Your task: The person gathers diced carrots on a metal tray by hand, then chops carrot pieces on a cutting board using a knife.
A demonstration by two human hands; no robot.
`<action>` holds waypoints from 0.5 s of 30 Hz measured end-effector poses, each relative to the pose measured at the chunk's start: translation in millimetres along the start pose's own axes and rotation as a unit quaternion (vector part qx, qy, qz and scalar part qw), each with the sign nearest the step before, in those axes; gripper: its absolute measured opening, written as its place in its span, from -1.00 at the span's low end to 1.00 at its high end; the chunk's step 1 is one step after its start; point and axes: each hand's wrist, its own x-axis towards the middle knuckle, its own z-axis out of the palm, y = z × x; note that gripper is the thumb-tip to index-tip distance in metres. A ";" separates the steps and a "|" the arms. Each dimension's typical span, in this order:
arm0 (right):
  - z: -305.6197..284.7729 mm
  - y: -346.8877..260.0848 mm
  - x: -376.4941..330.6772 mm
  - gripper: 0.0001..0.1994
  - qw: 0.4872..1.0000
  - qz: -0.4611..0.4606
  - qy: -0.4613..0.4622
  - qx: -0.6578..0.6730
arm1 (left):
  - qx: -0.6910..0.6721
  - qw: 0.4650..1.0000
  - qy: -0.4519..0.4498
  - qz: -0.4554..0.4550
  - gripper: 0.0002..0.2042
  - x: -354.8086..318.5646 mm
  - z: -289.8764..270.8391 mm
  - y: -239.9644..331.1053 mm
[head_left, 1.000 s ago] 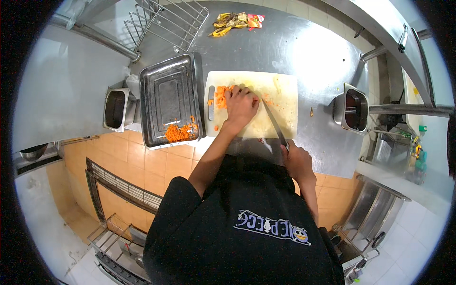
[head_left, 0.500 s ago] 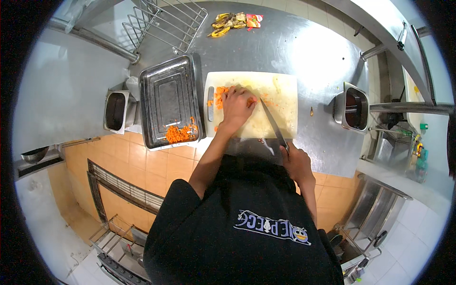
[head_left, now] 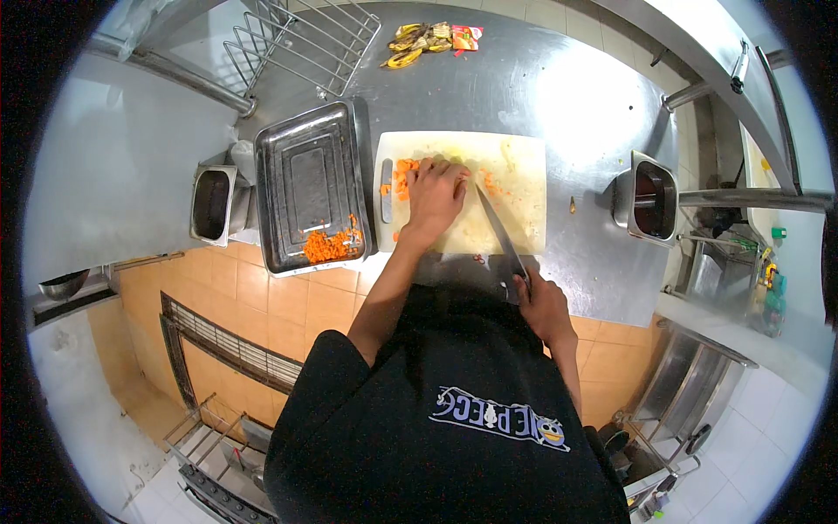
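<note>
On the cutting board, the left hand lies beside carrot pieces, its grip hidden, while the right hand, closed round the knife, sits slightly farther left than before, suggesting ongoing cutting.

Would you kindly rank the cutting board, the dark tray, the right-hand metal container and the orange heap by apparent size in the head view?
Largest: cutting board and dark tray, too alike to rank.
Next: right-hand metal container.
Smallest: orange heap in the tray.
</note>
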 end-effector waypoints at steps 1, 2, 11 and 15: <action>1.3 1.2 -0.5 -0.60 1.000 -0.005 -0.017 -0.006 | 0.015 1.000 0.002 0.003 -0.84 0.2 -1.8 -1.2; 2.5 1.6 -1.1 -0.60 0.999 -0.010 -0.035 -0.013 | 0.015 1.000 0.001 0.004 -0.84 -0.4 -3.6 -3.3; 10.2 5.2 1.3 -0.61 1.000 0.002 -0.020 -0.020 | 0.063 0.996 -0.047 0.039 -0.76 -2.0 -10.9 -8.9; 9.1 0.0 2.0 -0.61 0.999 -0.009 -0.035 -0.020 | 0.052 0.998 -0.039 0.018 -0.85 -0.8 -15.2 -3.2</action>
